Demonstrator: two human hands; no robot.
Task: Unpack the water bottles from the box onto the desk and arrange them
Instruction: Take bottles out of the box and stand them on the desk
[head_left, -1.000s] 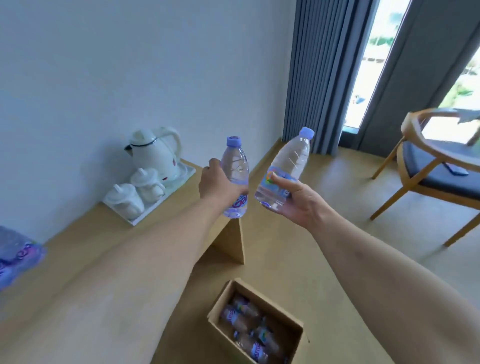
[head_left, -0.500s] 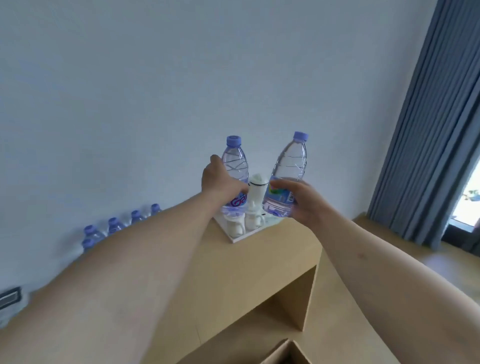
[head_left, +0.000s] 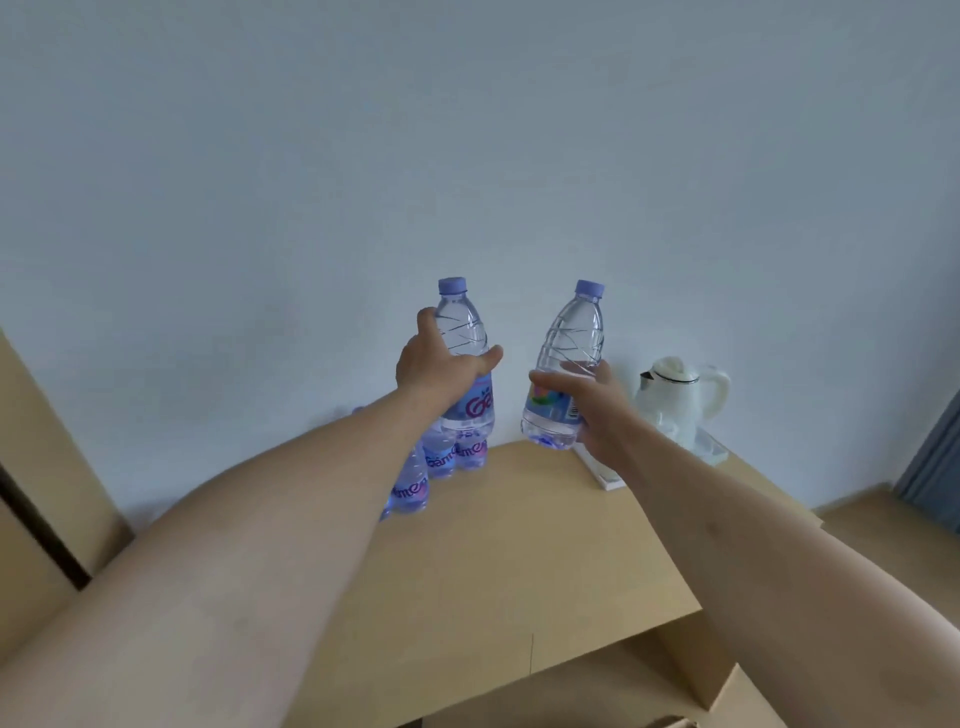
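Head cam: both hands up over the desk (head_left: 519, 545), one water bottle each.

Left hand (head_left: 436, 370) is wrapped round the middle of the left bottle (head_left: 464, 358), thumb on the near side, fingers curled over the front, closed firmly on it. Bottle is upright, clear ribbed plastic, lilac cap, lilac label with pink lettering (only partly readable past the hand).

Right hand (head_left: 592, 410) grips the right bottle (head_left: 566, 374) low down, around the label band, fingers closed on it. This one tilts slightly to the right, same clear body and lilac cap; its label shows a multicoloured patch and a barcode. Base is just above the desk's back edge, not touching it as far as I can tell.

Bottles are apart, neither touching the other.

Below the left hand, a row of bottles (head_left: 457, 457) stands on the desk against the wall, mostly hidden by the left forearm, so can't count them.

White kettle (head_left: 680, 400) sits on a white tray (head_left: 711, 449) to the right, behind the right hand. Cardboard box (head_left: 670, 721): only a corner shows at the bottom edge.
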